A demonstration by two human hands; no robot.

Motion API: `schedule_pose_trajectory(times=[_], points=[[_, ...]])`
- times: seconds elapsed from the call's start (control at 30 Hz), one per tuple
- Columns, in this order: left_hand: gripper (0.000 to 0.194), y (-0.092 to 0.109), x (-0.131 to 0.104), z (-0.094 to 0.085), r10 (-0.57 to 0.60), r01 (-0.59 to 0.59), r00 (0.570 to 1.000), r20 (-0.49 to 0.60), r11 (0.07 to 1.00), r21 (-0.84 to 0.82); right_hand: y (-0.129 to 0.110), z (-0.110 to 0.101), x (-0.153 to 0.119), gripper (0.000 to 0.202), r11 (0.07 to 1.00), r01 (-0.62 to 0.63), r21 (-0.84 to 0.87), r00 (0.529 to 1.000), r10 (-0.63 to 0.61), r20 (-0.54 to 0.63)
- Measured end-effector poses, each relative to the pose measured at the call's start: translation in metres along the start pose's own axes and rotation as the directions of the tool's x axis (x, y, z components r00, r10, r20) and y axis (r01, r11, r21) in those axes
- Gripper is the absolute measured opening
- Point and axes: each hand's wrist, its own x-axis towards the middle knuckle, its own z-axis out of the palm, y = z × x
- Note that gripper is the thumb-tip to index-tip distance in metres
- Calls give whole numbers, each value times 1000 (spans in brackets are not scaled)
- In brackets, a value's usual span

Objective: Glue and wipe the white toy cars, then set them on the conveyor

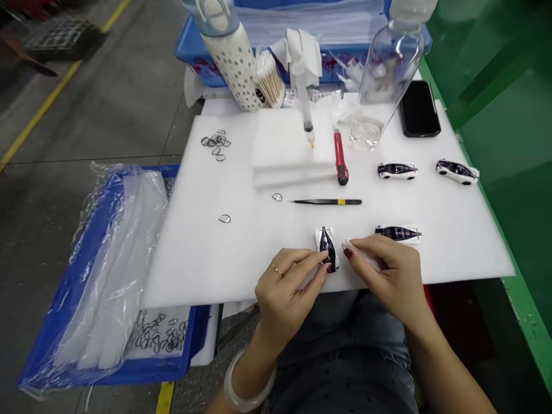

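Note:
My left hand (293, 287) pinches a small white and dark toy car (326, 244) near the front edge of the white foam board (185, 253). Just right of it, my right hand (388, 273) is closed on a bit of white tissue (349, 244), held between thumb and fingers. Beyond my right hand lies another toy car (399, 233), partly hidden by the fingers. Two more cars, a middle one (397, 170) and a far right one (457, 171), rest farther back. Black tweezers (328, 202) lie crosswise, with a small black-edged clear piece (276, 197) at their tip.
A red cutter (340, 158), syringe (305, 109), clear bottle (382, 80), phone (419, 109), cotton swabs (270, 80) and dotted flask (237, 66) stand or lie at the back. More black-edged pieces (218, 141) lie left. A blue tray (107, 376) sits lower left; a green wall borders the right.

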Motion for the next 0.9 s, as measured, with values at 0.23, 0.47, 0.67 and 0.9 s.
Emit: schedule_pose_trajectory(times=[0.23, 0.47, 0.67, 0.9], points=[[23, -1, 3, 2, -21, 14, 996, 89, 997, 75, -2, 8, 3, 6, 995, 17, -98, 998, -11, 54], [26, -1, 3, -1, -166, 163, 983, 76, 985, 49, -1, 8, 3, 3, 991, 40, -126, 996, -30, 79], [23, -2, 2, 1, -165, 162, 983, 84, 986, 45, -1, 9, 3, 2, 989, 56, -134, 996, -45, 82], [23, -2, 3, 1, -170, 167, 982, 88, 985, 44, 0, 9, 1, 2, 990, 62, -126, 995, -51, 88]])
